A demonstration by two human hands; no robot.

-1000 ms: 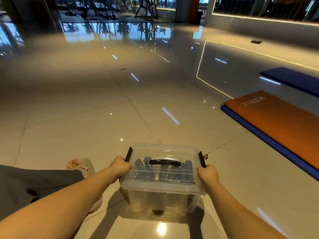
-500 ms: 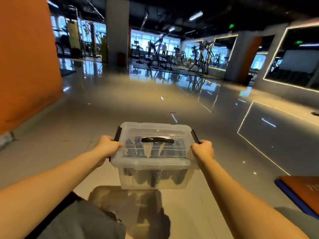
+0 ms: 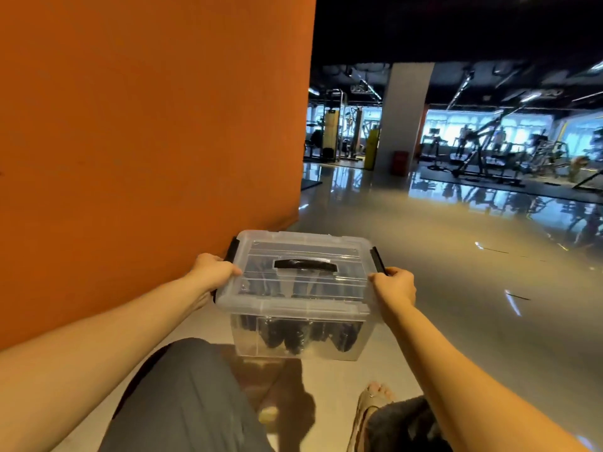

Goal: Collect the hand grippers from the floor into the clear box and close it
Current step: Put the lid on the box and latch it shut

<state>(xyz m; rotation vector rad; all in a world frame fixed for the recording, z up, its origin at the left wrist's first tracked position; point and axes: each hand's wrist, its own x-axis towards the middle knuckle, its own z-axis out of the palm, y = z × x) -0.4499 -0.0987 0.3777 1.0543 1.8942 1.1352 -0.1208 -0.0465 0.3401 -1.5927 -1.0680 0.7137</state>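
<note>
The clear box (image 3: 293,309) is lifted off the floor, held in front of me with its clear lid (image 3: 303,275) on and both black side latches down. My left hand (image 3: 213,272) grips its left side at the latch. My right hand (image 3: 393,285) grips the right side. Through the walls I see several black hand grippers (image 3: 293,337) lying inside. A black carry handle (image 3: 305,265) lies flat on the lid.
An orange wall (image 3: 146,141) stands close on the left. Glossy tiled floor (image 3: 456,272) stretches ahead and right. A grey pillar (image 3: 403,119) and gym machines (image 3: 483,151) stand far back. My legs in dark shorts and a sandalled foot (image 3: 372,406) are below the box.
The box has come up off the floor with both hands on it, and my view has swung left, bringing the orange wall close and taking the mats out of sight.
</note>
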